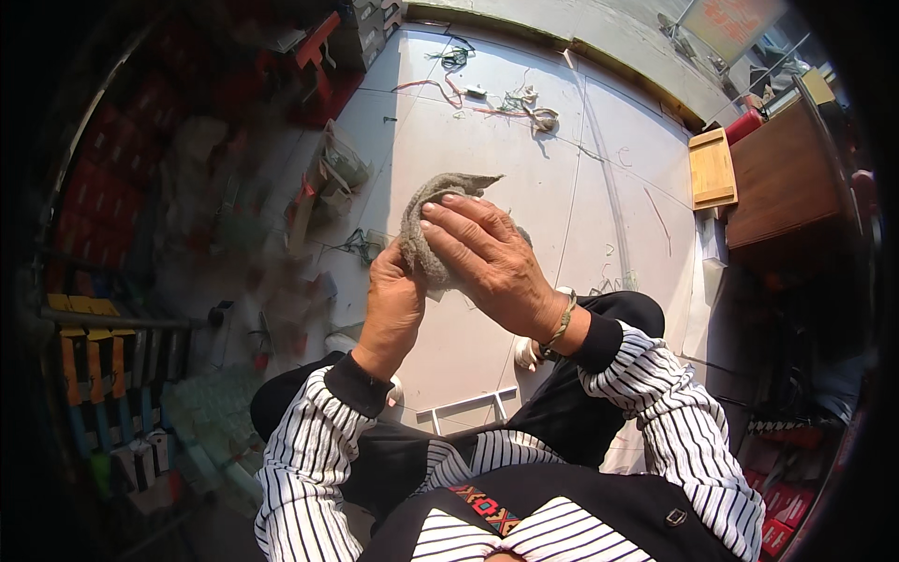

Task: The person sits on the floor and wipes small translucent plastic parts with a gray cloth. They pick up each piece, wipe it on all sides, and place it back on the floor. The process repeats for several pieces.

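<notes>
A crumpled grey cloth [423,220] is held up between my two hands, above the floor in front of my lap. My left hand [390,298] grips its lower left side, thumb pointing upward. Across the cloth's right side lies my right hand [492,260], fingers close together and bent over it, the thumb hidden. One pointed corner of the cloth sticks out past the right fingertips. A small pale edge shows below the cloth; whether something is wrapped inside I cannot tell.
Wires and cord scraps [538,114] lie on the pale tiled floor [506,356] ahead. Between my legs is a white barred frame [468,409]. A small wooden stool [714,169] stands beside a brown cabinet [787,178] at right. Hanging tools [98,370] and red boxes [103,192] line the left.
</notes>
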